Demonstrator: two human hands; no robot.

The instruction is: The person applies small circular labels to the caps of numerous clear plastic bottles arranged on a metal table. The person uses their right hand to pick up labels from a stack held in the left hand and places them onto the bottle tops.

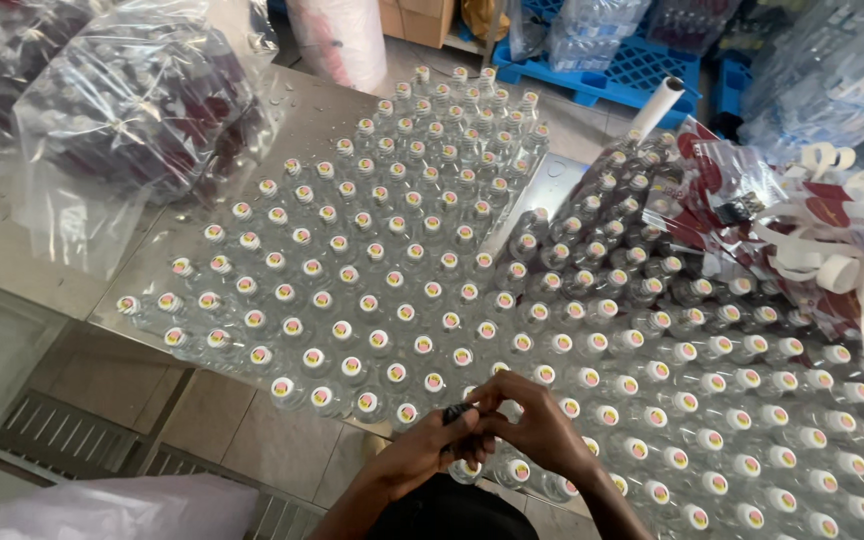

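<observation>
Both my hands meet at the near edge of a steel table packed with several small clear bottles that have white caps. My left hand pinches a small dark object by its top. Around that same spot my right hand curls its fingers, touching the object and the left fingertips. The object is mostly hidden by my fingers. Directly under my hands stand more capped bottles at the table's front edge.
A large clear bag of dark-labelled bottles lies at the table's back left. Loose red and white label strips pile up on the right. A white roll and blue pallets stand behind. A metal floor grate runs below.
</observation>
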